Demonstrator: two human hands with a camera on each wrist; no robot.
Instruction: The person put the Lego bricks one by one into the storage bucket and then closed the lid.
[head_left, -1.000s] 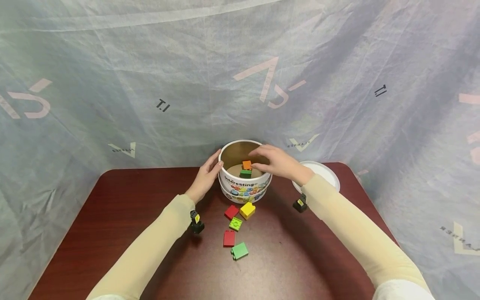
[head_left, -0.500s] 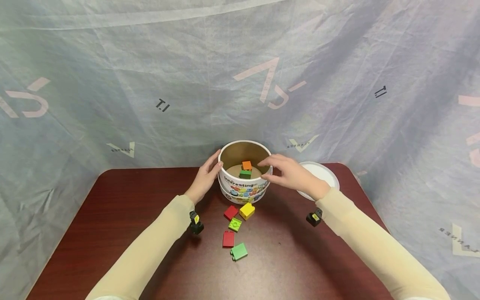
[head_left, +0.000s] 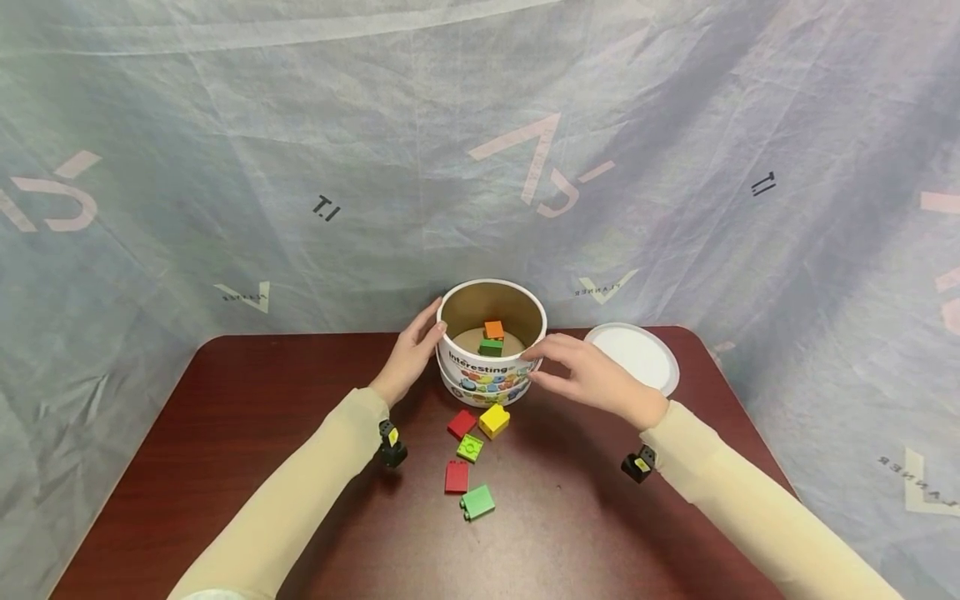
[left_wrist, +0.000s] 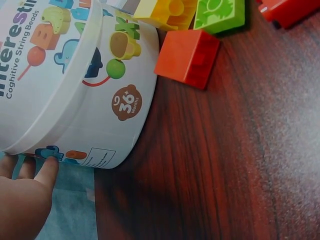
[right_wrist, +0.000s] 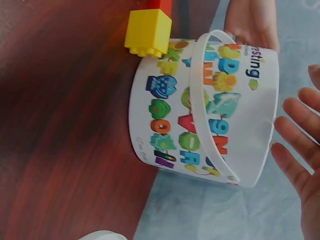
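Note:
A white bucket [head_left: 487, 364] printed with colourful pictures stands upright near the table's back edge. Inside it lie an orange toy brick [head_left: 493, 329] and a dark green toy brick [head_left: 491, 347]. My left hand [head_left: 405, 358] rests against the bucket's left side, thumb near the rim; in the left wrist view its fingers [left_wrist: 47, 172] touch the outer wall. At the bucket's right, my right hand [head_left: 592, 375] holds nothing. Its fingers are extended and spread beside the rim, as the right wrist view shows; whether the fingertips touch the bucket I cannot tell.
In front of the bucket lie a yellow brick [head_left: 494, 422], a red brick [head_left: 462, 424], a lime brick [head_left: 470, 448], another red brick [head_left: 457, 477] and a green brick [head_left: 477, 502]. A white round lid [head_left: 637, 354] lies behind the right hand. Grey cloth [head_left: 420, 167] hangs behind the table.
My right hand has come out of the bucket, moving right and toward me to outside the rim. The orange and dark green bricks stay inside. My left hand has kept its place.

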